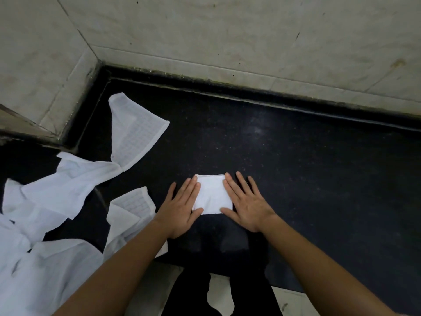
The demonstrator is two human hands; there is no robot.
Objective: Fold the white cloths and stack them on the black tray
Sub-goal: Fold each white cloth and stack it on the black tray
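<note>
A small folded white cloth [213, 194] lies flat on the black counter [296, 167] in front of me. My left hand [182, 206] rests flat on its left edge, fingers spread. On the cloth's right edge lies my right hand [246, 204], also flat with fingers apart. Neither hand grips the cloth. Several unfolded white cloths [63, 192] lie in a loose heap on the left of the counter, one [136, 131] reaching toward the back corner. No separate black tray can be told apart from the black surface.
Pale tiled walls [227, 30] close off the counter at the back and left, meeting in a corner [98, 62]. The counter's front edge [284, 288] runs below my forearms, with light floor and dark trouser legs [193, 293] underneath.
</note>
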